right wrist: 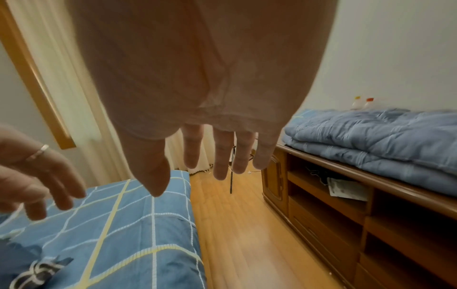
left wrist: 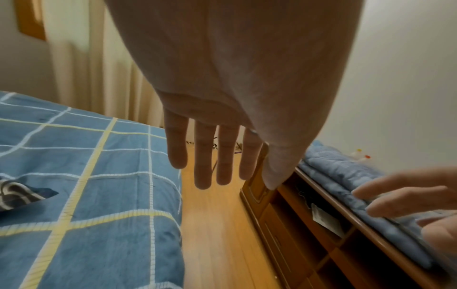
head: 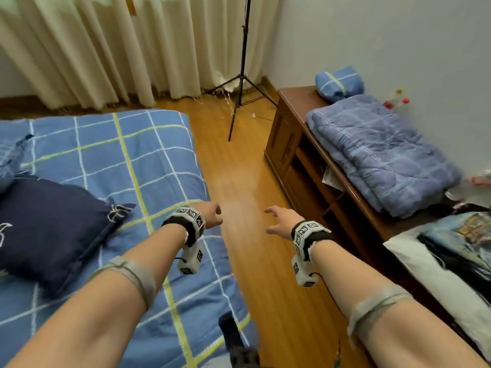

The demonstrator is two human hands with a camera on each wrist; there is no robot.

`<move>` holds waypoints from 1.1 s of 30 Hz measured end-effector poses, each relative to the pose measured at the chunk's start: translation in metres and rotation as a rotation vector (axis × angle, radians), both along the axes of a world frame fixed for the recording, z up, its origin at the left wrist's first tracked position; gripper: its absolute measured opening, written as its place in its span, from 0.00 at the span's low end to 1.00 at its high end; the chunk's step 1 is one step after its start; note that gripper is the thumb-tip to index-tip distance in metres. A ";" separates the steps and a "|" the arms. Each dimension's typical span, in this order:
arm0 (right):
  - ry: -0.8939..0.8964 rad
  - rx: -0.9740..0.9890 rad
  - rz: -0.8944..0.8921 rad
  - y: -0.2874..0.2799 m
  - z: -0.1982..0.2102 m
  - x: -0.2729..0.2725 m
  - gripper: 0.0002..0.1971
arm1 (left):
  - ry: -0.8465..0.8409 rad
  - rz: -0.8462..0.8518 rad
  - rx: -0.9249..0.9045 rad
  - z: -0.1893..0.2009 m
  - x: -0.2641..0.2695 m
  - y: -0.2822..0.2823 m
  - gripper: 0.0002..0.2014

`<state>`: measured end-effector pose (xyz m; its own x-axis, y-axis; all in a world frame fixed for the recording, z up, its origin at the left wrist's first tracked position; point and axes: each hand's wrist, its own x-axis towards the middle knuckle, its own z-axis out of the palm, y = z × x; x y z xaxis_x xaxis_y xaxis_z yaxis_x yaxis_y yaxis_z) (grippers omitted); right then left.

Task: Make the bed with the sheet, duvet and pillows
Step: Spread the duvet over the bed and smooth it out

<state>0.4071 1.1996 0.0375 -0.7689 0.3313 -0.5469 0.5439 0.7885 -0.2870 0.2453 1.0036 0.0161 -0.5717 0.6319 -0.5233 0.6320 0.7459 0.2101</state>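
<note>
Your left hand (head: pixel 211 215) and right hand (head: pixel 281 221) hang empty, fingers (left wrist: pixel 202 166) loosely spread, over the floor. The blue checked sheet (head: pixel 111 152) covers the bed, a navy pillow (head: pixel 50 224) on it; the folded blue quilted duvet (head: pixel 382 152) waits on the wooden cabinet (head: pixel 285 144) beside a rolled blue checked pillow (head: pixel 338 82).

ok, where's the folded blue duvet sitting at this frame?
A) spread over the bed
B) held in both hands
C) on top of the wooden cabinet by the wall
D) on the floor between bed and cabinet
C: the folded duvet lies on top of the wooden cabinet by the wall, while the left hand and right hand hover open above the floor, holding nothing.
</note>
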 end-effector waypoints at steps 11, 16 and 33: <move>-0.070 -0.117 0.180 0.186 -0.039 -0.201 0.33 | -0.101 0.351 -0.041 -0.010 -0.120 0.121 0.17; -0.029 -0.169 0.345 0.273 -0.027 -0.322 0.31 | -0.080 0.552 -0.083 0.006 -0.179 0.188 0.15; 0.114 -0.119 0.730 0.388 0.053 -0.723 0.26 | -0.041 0.876 0.115 0.029 -0.492 0.331 0.18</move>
